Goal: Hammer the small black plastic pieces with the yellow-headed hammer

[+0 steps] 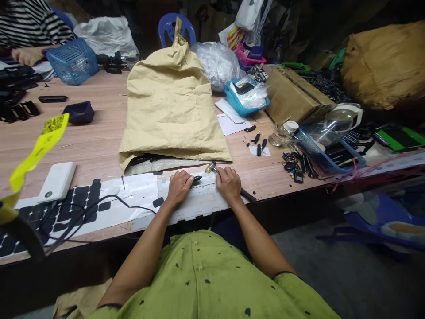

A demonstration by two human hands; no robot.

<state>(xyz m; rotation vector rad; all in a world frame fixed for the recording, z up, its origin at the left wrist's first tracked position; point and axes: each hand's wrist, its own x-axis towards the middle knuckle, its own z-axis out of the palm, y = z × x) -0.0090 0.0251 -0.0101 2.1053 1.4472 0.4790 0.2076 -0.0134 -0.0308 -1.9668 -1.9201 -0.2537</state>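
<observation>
My left hand (179, 188) is closed on a small black part (197, 178) that pokes out past the fingertips, over a pale board (199, 201) at the table's front edge. My right hand (229, 184) wraps round a small hammer; its metal head (210, 167) shows beyond the fingers and its black handle (248, 195) sticks out below the palm. The hammer head is a little above and right of the black part, apart from it. Directly behind both hands stands a large beige cloth sack (172, 106), with dark things showing under its lower edge.
A white power bank (57, 182) with a black cable lies left on a sheet of black squares (83, 201). Rightward are a glass jar (282, 133), a key bunch (294, 166) and a blue basket (332, 150). Across the table is another person's hand (28, 56) beside a blue basket (73, 61).
</observation>
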